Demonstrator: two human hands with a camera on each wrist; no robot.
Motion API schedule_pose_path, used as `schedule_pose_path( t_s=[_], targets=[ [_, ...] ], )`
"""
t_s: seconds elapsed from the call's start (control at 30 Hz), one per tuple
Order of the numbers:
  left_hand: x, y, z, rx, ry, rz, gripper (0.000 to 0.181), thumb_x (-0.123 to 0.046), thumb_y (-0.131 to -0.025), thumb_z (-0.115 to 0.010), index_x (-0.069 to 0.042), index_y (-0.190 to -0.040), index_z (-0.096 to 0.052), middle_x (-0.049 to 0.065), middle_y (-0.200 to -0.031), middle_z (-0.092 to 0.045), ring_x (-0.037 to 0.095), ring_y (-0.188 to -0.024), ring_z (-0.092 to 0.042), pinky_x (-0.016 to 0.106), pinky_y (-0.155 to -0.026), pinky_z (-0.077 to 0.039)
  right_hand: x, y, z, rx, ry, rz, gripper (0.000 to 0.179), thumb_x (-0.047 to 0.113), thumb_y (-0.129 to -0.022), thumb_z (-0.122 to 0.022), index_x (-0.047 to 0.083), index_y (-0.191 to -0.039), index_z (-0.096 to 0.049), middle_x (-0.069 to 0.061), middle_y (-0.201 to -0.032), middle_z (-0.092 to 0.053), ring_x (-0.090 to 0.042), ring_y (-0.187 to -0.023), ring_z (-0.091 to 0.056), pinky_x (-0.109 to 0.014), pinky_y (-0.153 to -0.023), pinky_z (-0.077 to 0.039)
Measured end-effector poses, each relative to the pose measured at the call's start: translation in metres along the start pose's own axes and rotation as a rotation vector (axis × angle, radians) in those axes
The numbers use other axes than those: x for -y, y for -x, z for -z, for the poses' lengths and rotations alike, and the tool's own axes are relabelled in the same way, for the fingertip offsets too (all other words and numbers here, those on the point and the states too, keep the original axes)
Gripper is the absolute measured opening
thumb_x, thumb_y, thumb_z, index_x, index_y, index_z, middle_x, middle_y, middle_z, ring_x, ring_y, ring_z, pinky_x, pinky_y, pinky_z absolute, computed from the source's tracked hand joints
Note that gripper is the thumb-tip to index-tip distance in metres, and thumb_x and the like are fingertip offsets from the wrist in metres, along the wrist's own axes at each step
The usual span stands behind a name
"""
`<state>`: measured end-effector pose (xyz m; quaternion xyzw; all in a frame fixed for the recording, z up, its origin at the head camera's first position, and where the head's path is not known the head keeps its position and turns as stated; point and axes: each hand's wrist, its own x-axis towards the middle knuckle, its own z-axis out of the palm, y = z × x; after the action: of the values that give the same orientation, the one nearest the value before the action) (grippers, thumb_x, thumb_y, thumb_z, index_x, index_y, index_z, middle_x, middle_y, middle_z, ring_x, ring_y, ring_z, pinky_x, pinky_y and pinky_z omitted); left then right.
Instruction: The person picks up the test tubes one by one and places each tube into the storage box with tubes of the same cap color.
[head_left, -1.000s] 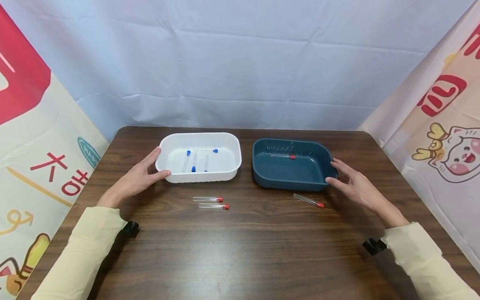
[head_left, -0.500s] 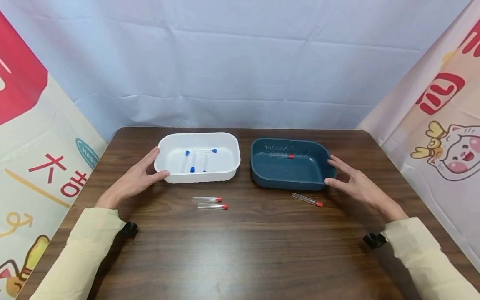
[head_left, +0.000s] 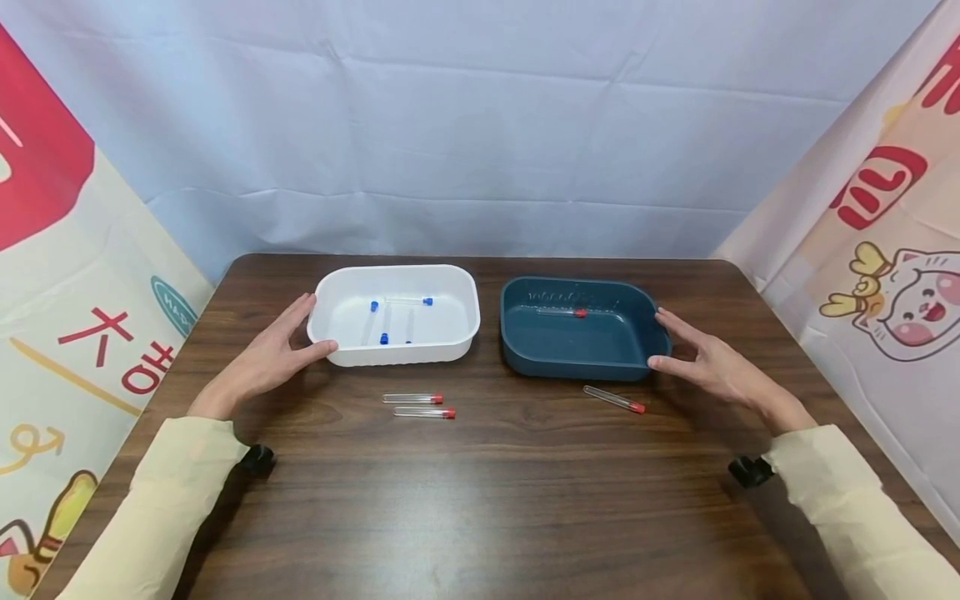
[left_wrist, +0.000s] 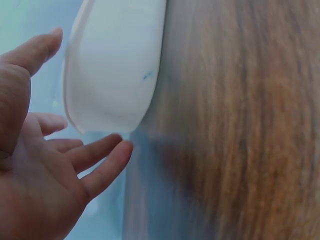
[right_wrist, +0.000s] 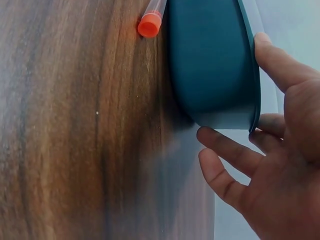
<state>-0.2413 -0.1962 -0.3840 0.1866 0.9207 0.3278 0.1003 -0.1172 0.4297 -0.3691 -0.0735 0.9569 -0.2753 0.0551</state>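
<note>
Near the far edge of the worktop, a left hand and a right hand, fingers loosely spread, bracket the outer ends of a white rounded-rectangular plastic tray and a similarly shaped dark-teal plastic tray respectively, where light, even pressure should steady both best.

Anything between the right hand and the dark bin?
Nothing visible. The right hand is at the right end of the dark bin; the nearest tube lies on the table on the bin's near side, not between them.
</note>
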Motion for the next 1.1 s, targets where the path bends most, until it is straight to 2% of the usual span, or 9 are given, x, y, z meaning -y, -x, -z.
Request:
schedule_pose_path(
  t_s=[0.07, 0.23, 0.37, 0.43, 0.7, 0.9, 0.97, 1.1],
  targets=[
    [-0.002, 0.003, 0.0, -0.03, 0.012, -0.017, 0.102, -0.053, -0.098, -0.067, -0.008, -0.167, -0.007, 0.016, -0.173, -0.003, 0.041, -0.155, -0.018, 0.065, -0.119, -0.021, -0.001, 0.0, 0.0, -0.001, 0.003, 0.006, 0.082, 0.036, -0.104, -0.065, 0.008, -0.166, -0.019, -0.022, -0.169, -0.017, -0.048, -0.131, -0.05, -0.063, -0.095, -0.047],
    [-0.014, 0.012, 0.002, -0.136, 0.057, -0.083, 0.09, -0.038, -0.1, -0.071, -0.001, -0.164, -0.02, 0.021, -0.17, -0.015, 0.045, -0.142, -0.041, 0.062, -0.111, -0.039, -0.002, -0.002, 0.001, 0.005, 0.001, 0.009, 0.083, 0.035, -0.103, -0.066, 0.005, -0.165, -0.02, -0.022, -0.17, -0.017, -0.051, -0.134, -0.047, -0.066, -0.097, -0.047],
    [-0.027, 0.02, 0.002, -0.207, 0.077, -0.145, 0.08, -0.026, -0.099, -0.073, 0.005, -0.159, -0.03, 0.025, -0.162, -0.029, 0.043, -0.132, -0.05, 0.057, -0.105, -0.046, -0.002, -0.002, 0.001, 0.014, -0.005, 0.004, 0.083, 0.036, -0.103, -0.066, 0.005, -0.165, -0.02, -0.022, -0.17, -0.016, -0.052, -0.135, -0.046, -0.066, -0.098, -0.047],
    [-0.034, 0.024, 0.002, -0.22, 0.072, -0.169, 0.077, -0.021, -0.098, -0.075, 0.005, -0.157, -0.034, 0.026, -0.158, -0.034, 0.043, -0.127, -0.053, 0.056, -0.104, -0.048, -0.002, -0.003, 0.001, 0.018, -0.009, 0.003, 0.083, 0.036, -0.103, -0.066, 0.005, -0.165, -0.019, -0.022, -0.17, -0.015, -0.053, -0.136, -0.045, -0.067, -0.098, -0.046],
    [-0.062, 0.038, -0.012, -0.207, -0.013, -0.246, 0.066, -0.019, -0.097, -0.076, 0.0, -0.153, -0.047, 0.019, -0.143, -0.049, 0.036, -0.11, -0.058, 0.051, -0.092, -0.051, 0.0, -0.004, 0.003, 0.023, -0.009, -0.008, 0.084, 0.037, -0.103, -0.066, 0.007, -0.166, -0.018, -0.021, -0.17, -0.015, -0.052, -0.136, -0.045, -0.066, -0.099, -0.046],
    [-0.074, 0.043, -0.033, -0.184, -0.033, -0.372, 0.057, -0.015, -0.094, -0.078, -0.001, -0.145, -0.056, 0.014, -0.135, -0.06, 0.032, -0.109, -0.063, 0.051, -0.09, -0.053, 0.001, -0.004, 0.003, 0.028, -0.009, -0.03, 0.086, 0.041, -0.102, -0.066, 0.011, -0.167, -0.017, -0.019, -0.171, -0.014, -0.05, -0.136, -0.045, -0.066, -0.099, -0.046],
    [-0.079, 0.044, -0.04, -0.154, -0.043, -0.395, 0.056, -0.015, -0.094, -0.078, -0.003, -0.144, -0.058, 0.013, -0.134, -0.061, 0.03, -0.11, -0.064, 0.049, -0.093, -0.053, 0.0, -0.004, 0.003, 0.03, -0.009, -0.034, 0.087, 0.041, -0.102, -0.066, 0.011, -0.167, -0.016, -0.019, -0.171, -0.013, -0.051, -0.136, -0.045, -0.067, -0.099, -0.046],
    [-0.089, 0.045, -0.054, -0.087, -0.084, -0.401, 0.053, -0.019, -0.096, -0.076, -0.006, -0.144, -0.059, 0.009, -0.135, -0.062, 0.025, -0.115, -0.063, 0.049, -0.098, -0.051, 0.0, -0.004, 0.003, 0.032, -0.011, -0.034, 0.087, 0.041, -0.102, -0.066, 0.01, -0.167, -0.017, -0.019, -0.171, -0.013, -0.05, -0.136, -0.046, -0.066, -0.1, -0.045]
  ],
)
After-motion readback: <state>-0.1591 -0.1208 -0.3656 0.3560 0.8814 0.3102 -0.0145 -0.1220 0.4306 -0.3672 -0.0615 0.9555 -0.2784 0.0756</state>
